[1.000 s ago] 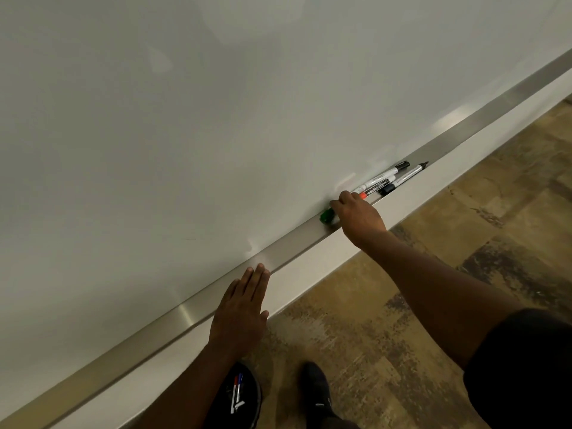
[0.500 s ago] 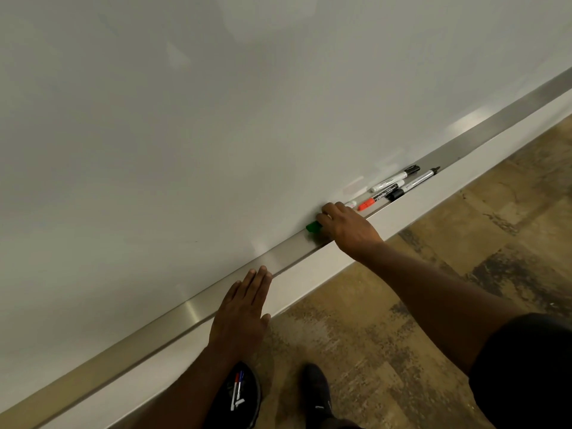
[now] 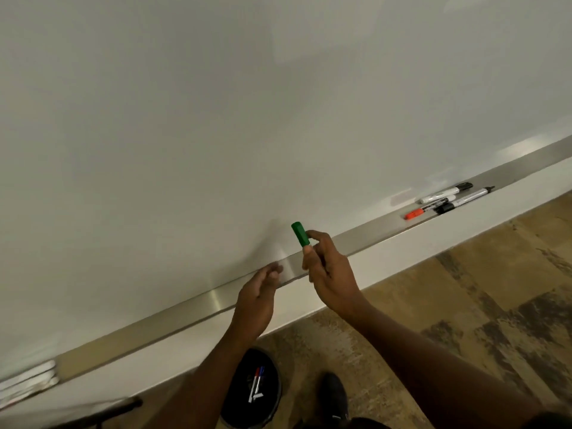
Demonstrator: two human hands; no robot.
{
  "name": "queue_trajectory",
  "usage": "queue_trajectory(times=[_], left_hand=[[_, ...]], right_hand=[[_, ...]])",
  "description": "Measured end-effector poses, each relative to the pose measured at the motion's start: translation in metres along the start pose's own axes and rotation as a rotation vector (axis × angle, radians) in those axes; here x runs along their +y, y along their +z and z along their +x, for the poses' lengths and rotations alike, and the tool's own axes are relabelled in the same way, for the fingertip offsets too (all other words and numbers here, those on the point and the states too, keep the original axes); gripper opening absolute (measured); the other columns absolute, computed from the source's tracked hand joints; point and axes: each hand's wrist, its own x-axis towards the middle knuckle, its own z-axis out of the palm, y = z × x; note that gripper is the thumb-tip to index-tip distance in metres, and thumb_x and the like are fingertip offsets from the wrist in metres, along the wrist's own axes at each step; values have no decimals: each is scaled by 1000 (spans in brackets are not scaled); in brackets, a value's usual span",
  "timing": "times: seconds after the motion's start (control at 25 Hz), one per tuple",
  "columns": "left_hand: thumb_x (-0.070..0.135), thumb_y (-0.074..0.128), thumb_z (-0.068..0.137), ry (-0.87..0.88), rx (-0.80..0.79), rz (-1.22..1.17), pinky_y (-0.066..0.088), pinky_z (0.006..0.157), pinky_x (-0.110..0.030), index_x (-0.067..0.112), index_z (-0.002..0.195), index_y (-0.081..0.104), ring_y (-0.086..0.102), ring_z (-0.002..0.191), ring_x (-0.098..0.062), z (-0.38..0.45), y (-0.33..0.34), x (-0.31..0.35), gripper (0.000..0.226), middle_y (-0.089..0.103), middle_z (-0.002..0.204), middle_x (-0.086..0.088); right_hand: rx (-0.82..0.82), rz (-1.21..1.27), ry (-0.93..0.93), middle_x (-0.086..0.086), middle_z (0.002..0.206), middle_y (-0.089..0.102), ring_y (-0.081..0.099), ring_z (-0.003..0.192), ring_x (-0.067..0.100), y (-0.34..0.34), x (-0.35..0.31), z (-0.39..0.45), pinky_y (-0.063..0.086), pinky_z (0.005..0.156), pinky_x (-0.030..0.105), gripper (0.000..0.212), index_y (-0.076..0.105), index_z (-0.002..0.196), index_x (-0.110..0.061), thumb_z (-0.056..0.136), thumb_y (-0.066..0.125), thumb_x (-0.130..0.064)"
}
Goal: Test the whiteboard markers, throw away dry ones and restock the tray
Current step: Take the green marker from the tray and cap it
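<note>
The right hand (image 3: 329, 270) grips a green-capped marker (image 3: 300, 234) above the metal tray (image 3: 192, 308); the left hand (image 3: 258, 292), loosely open, hovers beside it before the whiteboard (image 3: 247, 119).

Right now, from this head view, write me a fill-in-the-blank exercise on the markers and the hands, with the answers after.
1. The right hand holds a marker whose cap is ____.
2. The left hand holds ____.
3. The markers left on the tray number ____.
4. One of those tray markers has a cap coloured ____.

Answers: green; nothing; three; red
</note>
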Motion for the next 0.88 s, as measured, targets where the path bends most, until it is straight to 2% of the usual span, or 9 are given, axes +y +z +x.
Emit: queue_trajectory(times=[0.08,0.16,0.24,0.28,0.36,0.48,0.6,0.8,0.88], left_hand=[[36,39,100,-38,31,-291,43,100,-22,28,122,58,58,118,-6,-16,-17,12,30,66,122,8],[36,42,96,-64,51,-624,47,97,-31,13,123,60,62,115,-17,-29,-35,19,40,69,119,-6],[36,45,94,-124,106,-883,51,90,-36,3,121,59,65,111,-25,-41,-51,25,44,69,115,-15],[35,44,97,-160,147,-949,54,81,-36,2,116,59,67,105,-27,-47,-57,27,41,71,109,-15],[36,40,101,-217,275,-998,55,67,-34,7,102,60,69,86,-26,-58,-67,28,35,72,88,-11],[36,39,102,-232,491,-1031,53,75,-36,10,88,57,61,68,-20,-71,-77,26,34,57,61,-4],[34,39,103,-215,572,-1057,51,70,-31,10,85,56,55,59,-17,-79,-95,23,35,51,58,-3],[35,39,103,-222,591,-1066,50,70,-32,9,84,55,52,56,-17,-86,-111,12,36,51,56,-3],[35,39,103,-227,591,-1067,50,70,-33,9,84,55,53,56,-17,-89,-114,8,36,51,55,-3]], right_hand=[[-108,80,108,-5,68,61,55,52,4,21,-18,-11,43,50,18,27,56,120,-15,102,41,-30],[-290,187,279,1,67,62,52,49,7,42,-40,-22,44,47,23,28,63,101,-13,102,42,-33],[-456,276,383,7,68,61,50,51,13,59,-61,-31,42,46,25,37,63,88,-8,102,41,-35],[-510,309,404,10,68,60,49,51,15,66,-71,-34,41,46,25,40,62,85,-7,102,41,-36],[-548,302,412,9,63,57,48,48,14,87,-90,-39,39,44,25,40,62,83,-9,103,40,-36],[-460,33,318,-2,62,59,53,49,5,121,-112,-48,46,52,24,35,67,94,-13,103,40,-32],[-430,-61,245,-2,73,64,61,64,9,145,-126,-55,51,65,24,36,68,96,-11,103,39,-30],[-432,-74,244,-9,64,59,56,55,3,159,-139,-62,42,55,13,33,59,78,-24,103,39,-31],[-434,-81,241,-10,63,59,55,53,2,163,-141,-66,42,53,11,31,56,76,-28,103,40,-30]])
